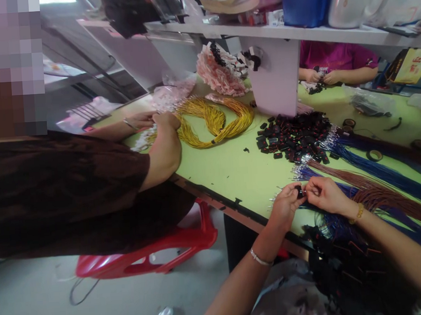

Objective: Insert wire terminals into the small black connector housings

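My left hand (285, 203) is closed on a small black connector housing (299, 192) above the front edge of the green table. Close against it, my right hand (323, 195) pinches a thin wire whose metal end meets the housing; the wire's colour is hard to make out. Beyond my hands lies a heap of black connector housings (291, 136). Bundles of brown wires (373, 190) and blue wires (360, 160) with silvery terminal ends stretch off to the right. More black pieces with wires (348, 258) lie near my lap.
At the left, a co-worker in a dark top (73, 194) sits on a red stool (148, 254), hands near yellow wires (208, 119). Another person in a magenta top (336, 59) works across the table. A shelf (224, 30) spans above; tape rolls (374, 155) lie at right.
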`<state>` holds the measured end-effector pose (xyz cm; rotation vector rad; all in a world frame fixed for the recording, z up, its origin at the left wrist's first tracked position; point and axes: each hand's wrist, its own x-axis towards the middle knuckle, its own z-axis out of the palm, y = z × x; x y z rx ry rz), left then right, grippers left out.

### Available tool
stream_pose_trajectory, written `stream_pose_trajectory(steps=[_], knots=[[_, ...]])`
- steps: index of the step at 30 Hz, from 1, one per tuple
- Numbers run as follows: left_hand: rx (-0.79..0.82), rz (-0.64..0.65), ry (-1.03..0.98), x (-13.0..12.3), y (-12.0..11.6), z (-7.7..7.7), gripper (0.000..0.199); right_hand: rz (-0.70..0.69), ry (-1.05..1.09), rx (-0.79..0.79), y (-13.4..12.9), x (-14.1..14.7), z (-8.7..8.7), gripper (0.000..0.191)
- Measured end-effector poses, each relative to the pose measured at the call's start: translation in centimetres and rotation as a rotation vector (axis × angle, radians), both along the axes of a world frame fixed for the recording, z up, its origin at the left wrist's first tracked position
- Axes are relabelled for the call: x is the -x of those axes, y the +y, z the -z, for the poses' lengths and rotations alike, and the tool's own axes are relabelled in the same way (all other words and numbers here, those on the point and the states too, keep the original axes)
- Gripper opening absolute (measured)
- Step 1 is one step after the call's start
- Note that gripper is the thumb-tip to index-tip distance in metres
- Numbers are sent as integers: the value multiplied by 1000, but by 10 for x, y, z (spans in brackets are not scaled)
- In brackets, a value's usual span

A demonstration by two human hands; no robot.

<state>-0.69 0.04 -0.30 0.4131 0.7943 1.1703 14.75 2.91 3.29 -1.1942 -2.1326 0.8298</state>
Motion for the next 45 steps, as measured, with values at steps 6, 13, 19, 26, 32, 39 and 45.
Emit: stream_pose_trajectory(steps=[6, 13, 19, 26, 32, 39, 45], knots=[[4, 9, 8, 1, 1, 1, 27, -28, -41, -68, -1, 1, 0, 13], [7, 26, 32, 1, 0, -1, 30, -68, -101, -161, -3, 3, 0, 10], [24, 23, 76, 0, -1, -4, 33, -116, -133, -252, -3, 4, 6, 10], [35, 3, 57, 0, 0, -3, 35, -68, -129, -154, -7, 5, 9, 11], [27, 6, 110, -3, -2, -6, 36, -75, -105, -100, 7, -8, 0, 14], [49, -6, 105, -8, 5, -8, 32, 358, -555, -54, 66, -66, 7, 14], [69, 20, 100, -5, 7, -4, 32, 285, -535, -61, 71, -75, 9, 19]])
